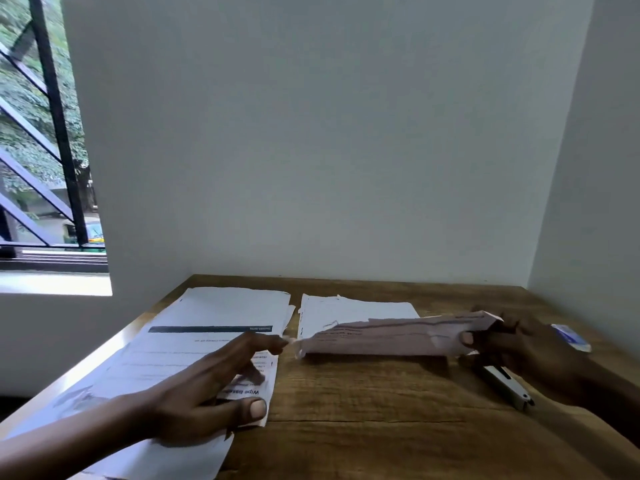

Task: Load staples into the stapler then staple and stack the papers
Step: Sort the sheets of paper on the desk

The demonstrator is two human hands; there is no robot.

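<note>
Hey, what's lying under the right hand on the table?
Under the right hand, a stapler lies on the wooden table; its far end is covered. That hand holds a paper bundle.

I'm at a small desk nook, prob. a home study or plain office; wooden desk (pixel 363 410) pushed into bare white walls (pixel 311 133); barred window (pixel 45 133) w/ greenery outside; printed papers (pixel 207 327), stapler (pixel 507 384) on it.
</note>
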